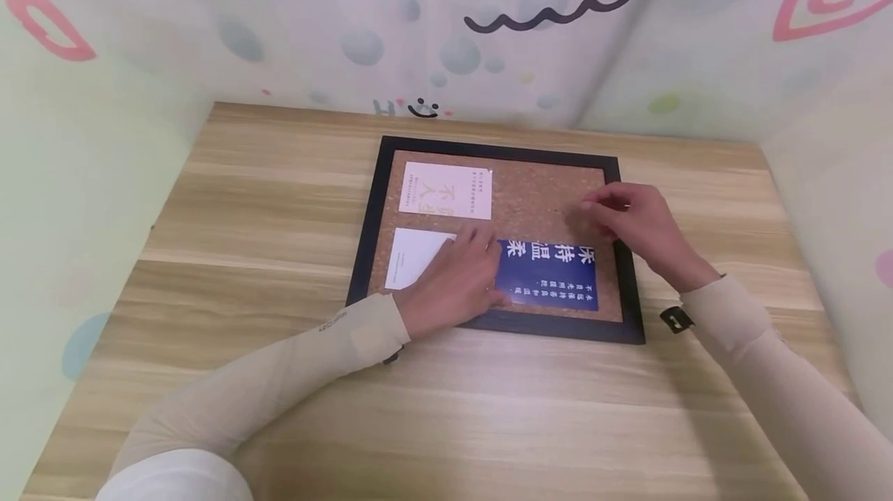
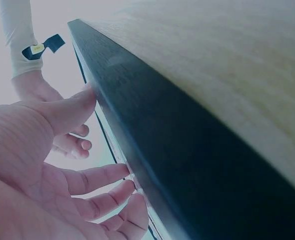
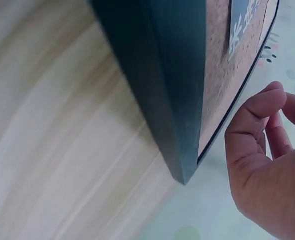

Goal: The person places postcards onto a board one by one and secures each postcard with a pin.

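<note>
A corkboard in a black frame lies on the table. On its lower half are a blue card with white characters and a white card; a pale card with gold characters is above them. My left hand rests across the white and blue cards, its fingers fairly straight and its thumb near the frame's close edge. Over the board's right side, my right hand brings thumb and index fingertips together. Whether anything small sits between those fingertips cannot be made out.
The wood-grain table extends around the frame. Behind it stands a pale wall covering printed with bubbles and dark lettering. A black tab sticks out from the right sleeve's cuff.
</note>
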`<state>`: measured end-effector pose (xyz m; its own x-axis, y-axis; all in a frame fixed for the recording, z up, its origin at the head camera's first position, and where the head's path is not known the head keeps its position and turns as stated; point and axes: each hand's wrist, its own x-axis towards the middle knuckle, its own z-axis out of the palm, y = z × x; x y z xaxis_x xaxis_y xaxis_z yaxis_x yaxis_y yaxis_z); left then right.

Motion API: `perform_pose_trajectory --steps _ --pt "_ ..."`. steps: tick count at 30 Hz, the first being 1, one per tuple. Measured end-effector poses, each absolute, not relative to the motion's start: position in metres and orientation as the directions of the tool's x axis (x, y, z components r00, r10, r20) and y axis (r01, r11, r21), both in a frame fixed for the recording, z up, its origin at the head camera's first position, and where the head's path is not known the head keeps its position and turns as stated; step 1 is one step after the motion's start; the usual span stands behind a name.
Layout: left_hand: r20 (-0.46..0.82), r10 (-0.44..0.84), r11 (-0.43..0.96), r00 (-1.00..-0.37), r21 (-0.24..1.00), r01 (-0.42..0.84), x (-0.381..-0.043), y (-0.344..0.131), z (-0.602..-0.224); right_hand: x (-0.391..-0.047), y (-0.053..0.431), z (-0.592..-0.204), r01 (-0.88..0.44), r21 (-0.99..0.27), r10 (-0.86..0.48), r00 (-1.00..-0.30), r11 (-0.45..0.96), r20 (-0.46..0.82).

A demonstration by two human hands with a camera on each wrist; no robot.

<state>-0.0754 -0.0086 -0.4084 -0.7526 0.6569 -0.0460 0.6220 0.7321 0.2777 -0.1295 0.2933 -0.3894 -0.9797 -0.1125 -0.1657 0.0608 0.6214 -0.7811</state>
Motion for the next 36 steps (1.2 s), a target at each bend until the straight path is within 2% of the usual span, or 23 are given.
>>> perform_pose_trajectory --steps 21,36 --pt "-0.048 0.655 0.732 -0.754 0.289 0.617 -0.077 -0.013 -0.408 -0.092 0.336 -0.380 0.082 -0.703 -0.080 -0.978 0.707 -0.194" --pt "-0.032 0.662 0.723 -0.748 0.289 0.627 -0.078 -0.011 -0.412 -0.067 0.359 -0.388 0.108 -0.627 -0.050 -0.972 0.771 -0.229"
